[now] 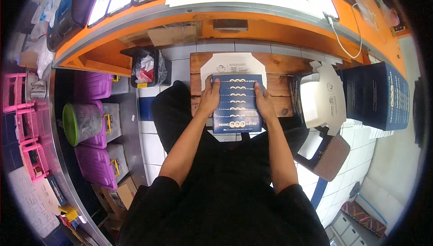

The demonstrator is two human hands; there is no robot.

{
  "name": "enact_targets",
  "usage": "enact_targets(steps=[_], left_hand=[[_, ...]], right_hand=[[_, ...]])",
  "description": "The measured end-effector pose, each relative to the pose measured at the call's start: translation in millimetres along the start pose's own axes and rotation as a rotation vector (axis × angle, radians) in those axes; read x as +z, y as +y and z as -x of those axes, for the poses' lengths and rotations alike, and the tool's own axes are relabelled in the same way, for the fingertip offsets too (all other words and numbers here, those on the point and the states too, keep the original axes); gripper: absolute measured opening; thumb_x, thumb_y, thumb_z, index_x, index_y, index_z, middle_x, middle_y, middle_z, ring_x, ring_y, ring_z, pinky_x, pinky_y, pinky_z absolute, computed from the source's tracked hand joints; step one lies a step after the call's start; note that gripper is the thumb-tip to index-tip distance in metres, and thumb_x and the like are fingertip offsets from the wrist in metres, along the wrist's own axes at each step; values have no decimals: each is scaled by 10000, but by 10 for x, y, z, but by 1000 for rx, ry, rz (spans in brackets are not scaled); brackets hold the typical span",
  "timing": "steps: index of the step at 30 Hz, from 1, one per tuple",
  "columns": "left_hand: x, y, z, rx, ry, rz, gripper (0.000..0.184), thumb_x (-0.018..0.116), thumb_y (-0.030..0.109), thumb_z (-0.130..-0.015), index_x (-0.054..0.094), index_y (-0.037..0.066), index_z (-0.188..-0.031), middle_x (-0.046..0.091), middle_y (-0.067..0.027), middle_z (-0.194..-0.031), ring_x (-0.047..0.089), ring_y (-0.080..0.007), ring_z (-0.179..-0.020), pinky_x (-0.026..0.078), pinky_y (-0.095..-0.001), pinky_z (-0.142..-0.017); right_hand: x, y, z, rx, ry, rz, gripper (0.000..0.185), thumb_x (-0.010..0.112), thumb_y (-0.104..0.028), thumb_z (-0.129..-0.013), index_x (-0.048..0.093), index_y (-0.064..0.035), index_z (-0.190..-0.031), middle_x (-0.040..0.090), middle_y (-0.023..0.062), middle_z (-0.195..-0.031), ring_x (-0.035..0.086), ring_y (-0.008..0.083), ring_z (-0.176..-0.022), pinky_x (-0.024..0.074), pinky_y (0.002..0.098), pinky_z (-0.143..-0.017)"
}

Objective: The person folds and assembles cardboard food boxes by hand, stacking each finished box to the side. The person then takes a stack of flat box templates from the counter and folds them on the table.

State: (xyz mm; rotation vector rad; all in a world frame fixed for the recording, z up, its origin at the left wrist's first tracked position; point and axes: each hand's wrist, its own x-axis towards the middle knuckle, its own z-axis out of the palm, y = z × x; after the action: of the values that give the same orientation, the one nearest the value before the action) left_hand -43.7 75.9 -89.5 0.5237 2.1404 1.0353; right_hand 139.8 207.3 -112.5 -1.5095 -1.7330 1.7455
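A stack of dark blue printed boxes [237, 124], lettered MANG KATSU, is held in front of me, with several edges overlapping. My left hand [209, 96] grips its left side, the thumb over the top near the far end. On the right side my right hand [264, 102] is closed the same way. Beneath the far end of the stack, a white flat cardboard sheet [233, 61] with small print lies on the low wooden table [276, 67]. Beside it on the right leans a pile of white unfolded box sheets [320, 99].
More stacked blue boxes [379, 95] stand farther right, near a brown padded stool [331, 158]. An orange counter [266, 25] with papers and tablets crosses the far side. A black bin [146, 70] and purple-lidded containers [97, 167] are at left.
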Motion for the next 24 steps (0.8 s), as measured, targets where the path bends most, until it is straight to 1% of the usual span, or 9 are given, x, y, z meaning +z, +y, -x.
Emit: enact_targets(steps=[3, 5, 9, 11, 13, 16, 19, 21, 24], left_hand=[[40, -131, -108, 42, 40, 35, 633, 406, 512, -1036, 418, 29, -1445, 598, -289, -1328, 544, -435, -1278, 417, -450, -1062], [-57, -213, -248, 3, -241, 407, 583, 434, 504, -1035, 511, 56, -1399, 602, -141, -1335, 568, -283, -1228, 390, -411, -1079], [-393, -206, -414, -17, -325, 329, 436, 522, 416, -1032, 615, 60, -1265, 606, -50, -1294, 576, -176, -1122, 410, -344, -1030], [-432, -104, -429, 131, -356, 420, 243, 587, 256, -1019, 686, 35, -1042, 640, 16, -989, 547, -101, -951, 416, -249, -892], [-394, -77, -478, 188, -344, 417, 171, 593, 203, -1018, 676, 53, -1027, 628, 25, -970, 548, -95, -952, 426, -259, -891], [-288, -104, -502, 30, -358, 588, 177, 585, 223, -1026, 669, 68, -1042, 619, 27, -956, 547, -91, -944, 428, -255, -891], [-257, -109, -471, 27, -363, 603, 224, 600, 286, -1019, 667, 96, -1116, 643, 23, -1056, 575, -115, -1005, 433, -307, -954], [-232, -53, -422, -18, -281, 618, 173, 591, 231, -1023, 659, 76, -1057, 602, 32, -930, 533, -82, -908, 417, -236, -840], [-208, -125, -482, 37, -277, 607, 164, 589, 223, -1021, 658, 78, -1052, 595, 36, -920, 523, -80, -887, 408, -235, -809]], right_hand=[[-12, -226, 149, 17, 25, 105, 675, 480, -545, -1028, 550, 16, -1395, 665, 214, -1233, 624, 270, -1143, 473, 352, -982], [-6, -239, 187, -67, 57, 106, 727, 463, -615, -996, 527, -38, -1433, 635, 284, -1279, 591, 366, -1246, 440, 401, -1050], [-3, -156, 140, -137, 67, 95, 719, 472, -606, -995, 534, -29, -1420, 649, 282, -1250, 612, 374, -1215, 455, 407, -1032], [-27, -201, 171, -93, 55, 190, 699, 481, -587, -996, 540, -23, -1405, 662, 285, -1218, 629, 396, -1181, 469, 418, -1014], [-4, -138, 140, -103, 59, 167, 696, 481, -583, -995, 541, -21, -1402, 665, 287, -1208, 637, 404, -1165, 476, 424, -1004], [-9, -220, 169, -95, 80, 170, 690, 481, -579, -995, 552, -17, -1388, 674, 288, -1183, 651, 410, -1137, 488, 432, -985], [-11, -217, 158, -69, 84, 201, 678, 484, -576, -994, 575, -15, -1364, 686, 286, -1153, 663, 406, -1114, 495, 437, -970], [-24, -185, 136, -69, 70, 210, 671, 487, -574, -993, 587, -15, -1351, 691, 286, -1139, 668, 405, -1103, 498, 438, -964], [-13, -189, 135, -75, 67, 200, 660, 493, -570, -992, 605, -14, -1330, 696, 287, -1120, 673, 405, -1091, 501, 440, -957]])
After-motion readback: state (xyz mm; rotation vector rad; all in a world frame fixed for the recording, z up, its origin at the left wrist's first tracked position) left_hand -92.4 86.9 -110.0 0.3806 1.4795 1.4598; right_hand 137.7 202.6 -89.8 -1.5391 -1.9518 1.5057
